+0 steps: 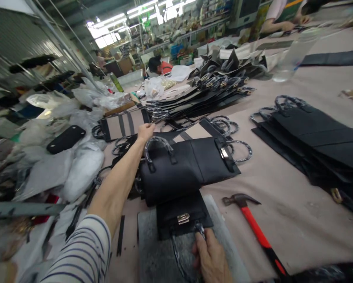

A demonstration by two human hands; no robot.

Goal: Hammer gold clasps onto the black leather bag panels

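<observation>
My right hand (211, 253) is closed on the plastic-wrapped handle of a black bag panel (176, 210). A gold-coloured clasp (183, 218) sits on that panel, which lies over a grey slab (152, 251). My left hand (146, 132) is stretched far forward with its fingers closed, beyond the wrapped handle of another black panel (170, 173); what it pinches, if anything, is too small to tell. Beside it lies a panel with a beige lining and grey stripes (129, 125). A further black panel (210, 157) with a clasp lies to the right.
A hammer (257, 228) with a red and black handle lies right of the slab. Black panels (320, 133) are stacked at right, with a larger pile (202, 94) behind. Plastic bags (85, 169) crowd the left. A clear jug (294, 55) stands at back right; co-workers sit farther off.
</observation>
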